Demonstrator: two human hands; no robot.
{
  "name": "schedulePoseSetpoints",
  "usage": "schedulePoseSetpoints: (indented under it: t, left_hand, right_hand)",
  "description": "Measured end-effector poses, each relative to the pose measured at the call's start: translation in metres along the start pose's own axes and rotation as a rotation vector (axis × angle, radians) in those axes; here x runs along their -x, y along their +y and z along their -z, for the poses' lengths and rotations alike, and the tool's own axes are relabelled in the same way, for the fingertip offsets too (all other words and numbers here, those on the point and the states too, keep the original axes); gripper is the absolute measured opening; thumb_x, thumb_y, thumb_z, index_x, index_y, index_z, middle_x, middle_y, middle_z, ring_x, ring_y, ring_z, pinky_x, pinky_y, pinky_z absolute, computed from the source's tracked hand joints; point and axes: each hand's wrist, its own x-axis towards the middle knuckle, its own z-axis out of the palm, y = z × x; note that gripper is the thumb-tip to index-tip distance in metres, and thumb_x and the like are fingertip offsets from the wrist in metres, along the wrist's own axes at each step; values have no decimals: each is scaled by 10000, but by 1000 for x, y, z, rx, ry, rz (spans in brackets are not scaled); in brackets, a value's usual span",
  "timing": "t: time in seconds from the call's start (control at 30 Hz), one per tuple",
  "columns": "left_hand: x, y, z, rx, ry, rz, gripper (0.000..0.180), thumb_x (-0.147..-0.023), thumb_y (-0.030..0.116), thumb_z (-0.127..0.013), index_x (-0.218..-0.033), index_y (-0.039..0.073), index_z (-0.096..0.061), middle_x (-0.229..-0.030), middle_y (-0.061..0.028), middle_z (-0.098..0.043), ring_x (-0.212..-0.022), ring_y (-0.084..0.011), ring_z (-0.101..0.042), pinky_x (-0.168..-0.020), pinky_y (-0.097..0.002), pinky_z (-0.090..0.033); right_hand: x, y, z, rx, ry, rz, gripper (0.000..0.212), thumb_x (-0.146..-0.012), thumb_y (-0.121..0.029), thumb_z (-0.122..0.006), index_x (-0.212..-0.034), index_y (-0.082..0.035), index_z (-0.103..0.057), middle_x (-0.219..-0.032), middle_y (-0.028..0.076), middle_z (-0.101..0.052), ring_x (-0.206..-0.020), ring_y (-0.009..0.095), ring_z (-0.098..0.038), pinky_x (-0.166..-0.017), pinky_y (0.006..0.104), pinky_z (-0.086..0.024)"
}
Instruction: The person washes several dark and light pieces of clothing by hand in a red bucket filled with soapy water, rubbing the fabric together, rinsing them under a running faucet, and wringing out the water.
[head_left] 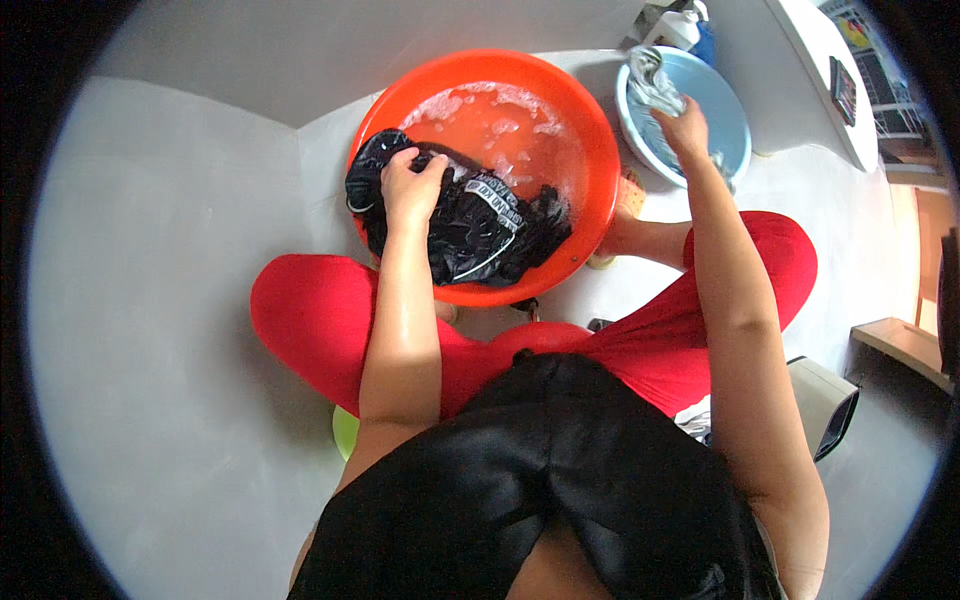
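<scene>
A wet black garment with white printed strips lies bunched in the front part of an orange basin, partly in sudsy water. My left hand is on the garment's left part, its fingers bent into the fabric. Off to the right, my right hand grips a wet, light grey-and-white cloth over a light blue basin. The cloth hangs across that basin's left rim. What lies at the bottom of the blue basin is mostly hidden by my hand and wrist.
Behind the blue basin stand a white bottle and a blue container. A white ledge with a dark flat object juts out on the right. My foot in a sandal rests between the basins. A pale bin stands at lower right.
</scene>
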Motion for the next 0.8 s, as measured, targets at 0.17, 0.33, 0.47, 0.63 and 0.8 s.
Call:
schedulePoseSetpoints:
  t: [0.17, 0.33, 0.47, 0.63, 0.8]
  left_hand:
    - [51, 29, 4, -853, -352, 306, 1136, -536, 453, -820, -1455, 187, -207, -1501, -230, -22, -1361, -471, -98, -1069, -596, -185]
    - [45, -3, 10, -698, -324, 290, 692, -668, 221, -746, -1309, 224, -484, -1451, -227, -229, -1243, -432, -394, -972, -448, -431]
    - [30, 0, 22, -10, -187, 33, 416, -680, 134, -629, -1077, 12, -636, -953, -209, -663, -898, -296, -639, -831, -345, -486]
    - [32, 104, 71, 687, -136, -94, 372, -717, 96, -615, -1070, -18, -594, -930, -112, -646, -836, -204, -621, -766, -317, -503]
    - [-7, 151, 109, 867, -191, -186, 341, -756, 88, -570, -1089, 12, -569, -935, -121, -633, -812, -193, -605, -703, -313, -505]
  right_hand:
    - [100, -77, -74, 13, -540, 625, 703, -700, -298, -741, -1280, -19, -459, -1235, 233, -526, -1157, 329, -516, -981, 402, -411]
    - [211, -107, -121, 90, -844, 847, 1244, -471, -389, -871, -1458, -164, -148, -1442, 278, -218, -1308, 455, -277, -1075, 462, -303]
    - [225, -115, -139, -142, -780, 647, 321, -707, -214, -692, -974, -52, -621, -1085, 264, -556, -1013, 413, -551, -889, 415, -461]
    - [157, -135, -114, -539, -307, 260, 164, -830, -148, -538, -855, 4, -593, -822, 210, -613, -826, 338, -601, -763, 427, -469]
    - [66, -89, -79, -699, 35, -104, 254, -803, -241, -577, -861, 6, -581, -730, 90, -584, -686, 183, -543, -646, 342, -453]
